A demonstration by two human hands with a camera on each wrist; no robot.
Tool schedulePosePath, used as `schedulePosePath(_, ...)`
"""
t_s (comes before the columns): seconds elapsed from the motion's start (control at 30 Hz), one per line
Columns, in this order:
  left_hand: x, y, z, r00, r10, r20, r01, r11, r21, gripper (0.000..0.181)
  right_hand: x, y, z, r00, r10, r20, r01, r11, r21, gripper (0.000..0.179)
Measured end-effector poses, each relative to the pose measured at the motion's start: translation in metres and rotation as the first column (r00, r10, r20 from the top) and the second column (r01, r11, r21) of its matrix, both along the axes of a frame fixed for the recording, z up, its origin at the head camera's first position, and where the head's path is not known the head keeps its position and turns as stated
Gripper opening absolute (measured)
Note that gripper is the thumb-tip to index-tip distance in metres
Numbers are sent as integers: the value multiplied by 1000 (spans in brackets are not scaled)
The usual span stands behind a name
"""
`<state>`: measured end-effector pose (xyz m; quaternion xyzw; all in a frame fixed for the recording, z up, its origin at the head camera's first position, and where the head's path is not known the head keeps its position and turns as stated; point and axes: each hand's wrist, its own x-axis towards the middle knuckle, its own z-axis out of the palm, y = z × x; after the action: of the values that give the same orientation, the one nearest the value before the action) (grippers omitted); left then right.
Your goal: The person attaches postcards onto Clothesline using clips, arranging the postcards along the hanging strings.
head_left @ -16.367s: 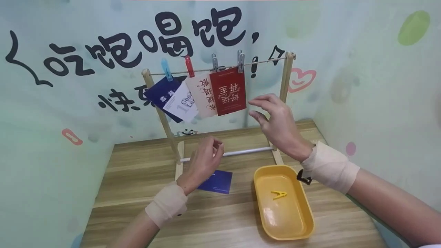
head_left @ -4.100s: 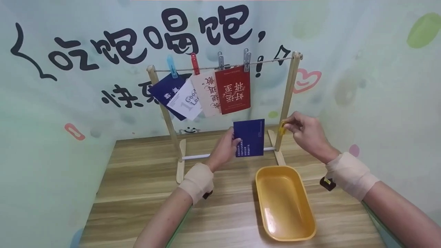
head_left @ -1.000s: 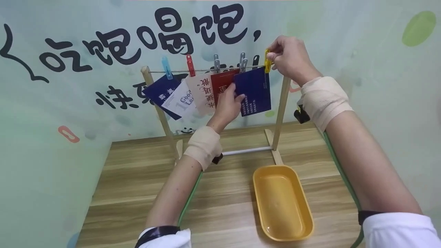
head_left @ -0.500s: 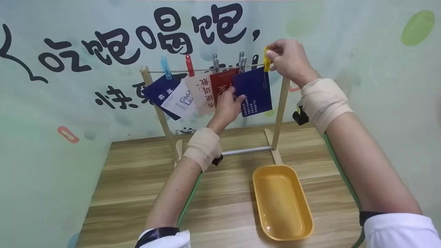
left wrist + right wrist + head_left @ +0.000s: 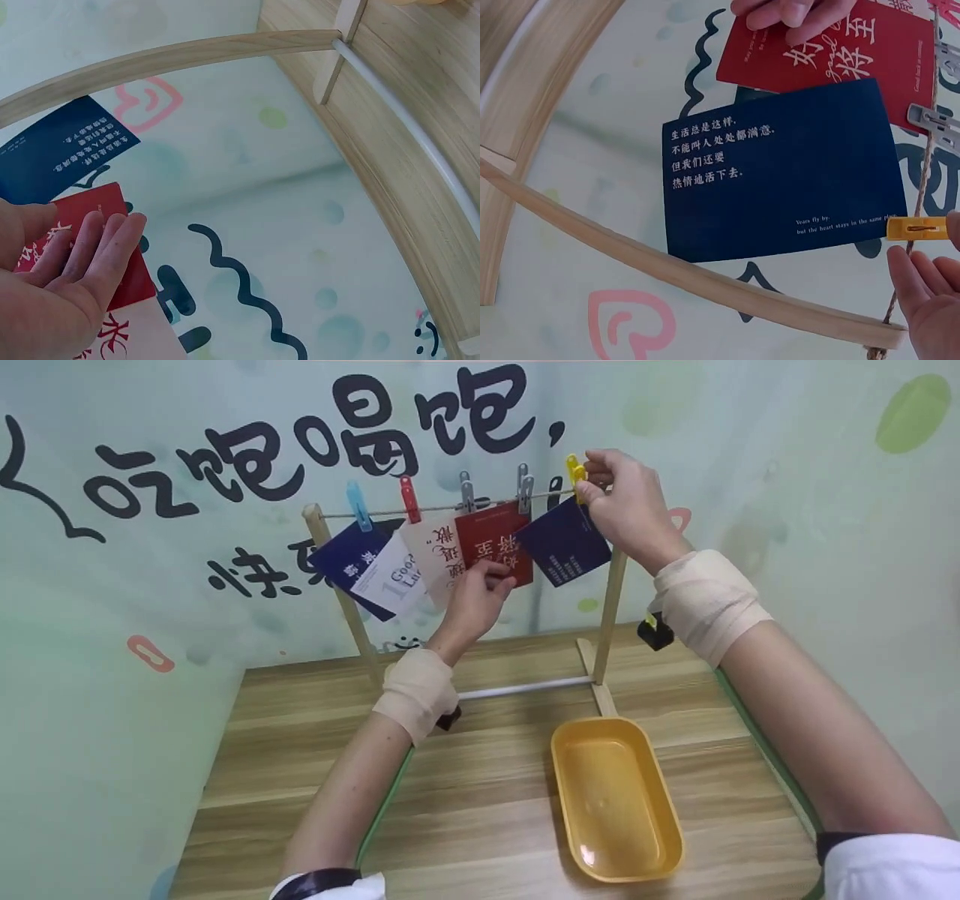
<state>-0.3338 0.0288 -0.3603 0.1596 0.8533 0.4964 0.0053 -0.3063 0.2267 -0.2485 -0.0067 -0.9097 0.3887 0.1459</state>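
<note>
A dark blue card [image 5: 568,544] hangs tilted from the cord, under a yellow clothespin [image 5: 576,480] near the right post. My right hand [image 5: 630,502] is at that clothespin, its fingertips at the handle end and spread apart rather than closed round it. The clothespin's two handles stand apart. My left hand [image 5: 476,600] holds nothing. Its loosely bent fingers are in front of the red card [image 5: 487,529], and in the left wrist view they cover part of it. Whether they touch the card, I cannot tell. The right wrist view shows the blue card's printed face [image 5: 780,172].
A wooden frame's posts [image 5: 611,615] carry the cord, with a white rod [image 5: 525,688] low between them. Farther left hang a pale card [image 5: 431,555], a white card [image 5: 390,577] and another blue card [image 5: 341,555]. A yellow tray [image 5: 566,802] stands on the table [image 5: 480,810].
Earlier, the blue card and yellow clothespin were brought up to the cord. Since half a second ago, my left hand has let go and moved lower left; the card tilts, and my right fingers have loosened.
</note>
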Motion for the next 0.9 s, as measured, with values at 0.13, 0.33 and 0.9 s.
schedulePosePath(0.13, 4, -7, 1, 1000, 16, -23, -16, 1000, -2, 27, 7, -2, -5, 998, -3, -56, 3, 1000, -6, 49)
schedulePosePath(0.33, 11, -17, -2, 997, -14, -79, 13, 1000, -14, 24, 27, -6, -17, 992, -5, -128, 8, 1000, 25, 52)
schedulePosePath(0.9, 48, -73, -23, 991, -37, -131, 21, 992, -121, 27, 81, 6, -54, 979, 124, -164, -107, 988, 107, 44)
